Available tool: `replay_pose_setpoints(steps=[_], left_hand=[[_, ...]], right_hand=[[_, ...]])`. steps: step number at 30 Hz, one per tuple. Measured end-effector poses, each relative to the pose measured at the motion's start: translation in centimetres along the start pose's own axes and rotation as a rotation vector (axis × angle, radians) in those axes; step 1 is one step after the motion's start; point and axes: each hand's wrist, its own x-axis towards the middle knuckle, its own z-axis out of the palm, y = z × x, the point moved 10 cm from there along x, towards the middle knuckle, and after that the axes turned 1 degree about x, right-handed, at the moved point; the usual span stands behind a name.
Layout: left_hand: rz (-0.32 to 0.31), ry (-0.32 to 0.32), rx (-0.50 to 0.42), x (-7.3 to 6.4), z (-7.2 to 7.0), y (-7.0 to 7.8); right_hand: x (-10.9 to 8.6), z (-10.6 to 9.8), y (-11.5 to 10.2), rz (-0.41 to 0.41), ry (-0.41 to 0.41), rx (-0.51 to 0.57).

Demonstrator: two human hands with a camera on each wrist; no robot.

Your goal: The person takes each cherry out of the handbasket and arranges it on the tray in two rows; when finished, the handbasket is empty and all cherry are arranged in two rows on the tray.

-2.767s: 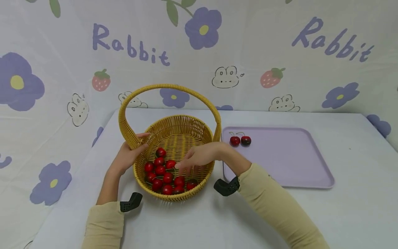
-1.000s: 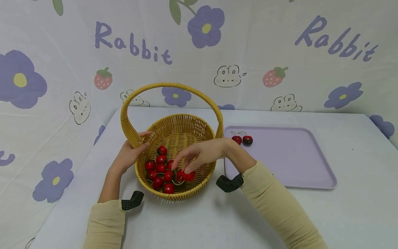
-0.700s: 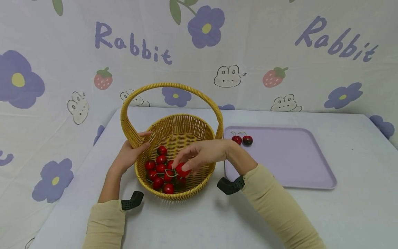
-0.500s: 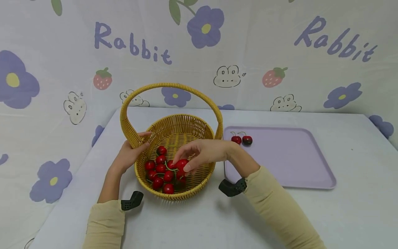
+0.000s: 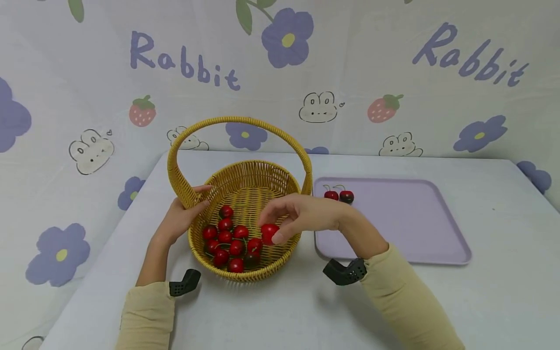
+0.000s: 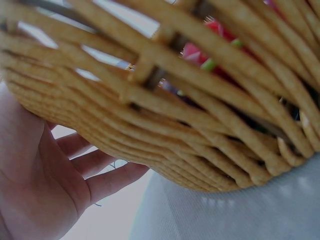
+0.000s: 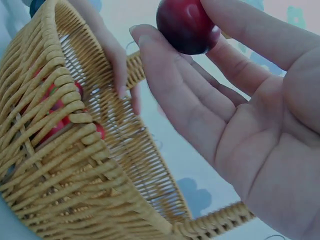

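Observation:
A round yellow wicker basket [image 5: 245, 278] with a tall arched handle holds several red cherries [image 5: 225, 236], gathered toward its left and front. My left hand [image 5: 183, 218] grips the basket's left side at the foot of the handle, thumb over the rim; in the left wrist view its fingers lie along the outside of the weave. My right hand [image 5: 302, 216] pinches one cherry [image 7: 186, 25] between thumb and fingertips, over the basket's right half. In the right wrist view this cherry is dark red on its lower side.
To the right of the basket lies a flat lilac tray [image 5: 393, 218]. A pair of stemmed cherries [image 5: 346, 196] sits in its far left corner, just beyond my right wrist. A printed cloth [image 5: 341, 73] hangs behind the white table [image 5: 262, 316].
My right hand went down among the cherries, took hold of one, and has since raised it off the pile and moved right. The left hand has stayed on the basket.

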Motion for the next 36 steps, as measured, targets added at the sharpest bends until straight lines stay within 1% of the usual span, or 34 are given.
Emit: replay_pose_setpoints(steps=[7,10,13,16,23,31,36], left_hand=[[-0.009,-0.005,-0.008,0.0,0.0,0.0],[-0.019,-0.006,-0.009,-0.1,0.0,0.0],[-0.023,-0.005,-0.008,-0.1,0.0,0.0],[-0.026,-0.002,-0.008,-0.1,0.0,0.0],[-0.016,-0.004,-0.018,-0.2,0.0,0.3],[-0.016,-0.003,-0.016,-0.1,-0.1,0.3],[-0.017,0.001,-0.021,0.0,-0.1,0.4]], right_hand=[[-1.8,-0.7,-0.7,-0.027,0.036,0.042],[-2.6,-1.2,-0.9,-0.029,0.067,0.051],[-3.5,-1.9,-0.7,-0.017,0.099,0.076],[-4.3,-2.5,-0.4,0.002,0.132,0.07],[-5.9,-4.1,0.1,-0.01,0.199,0.095],[-7.9,-6.3,0.2,-0.051,0.307,0.076],[-9.1,-7.9,0.7,-0.06,0.395,0.117]])
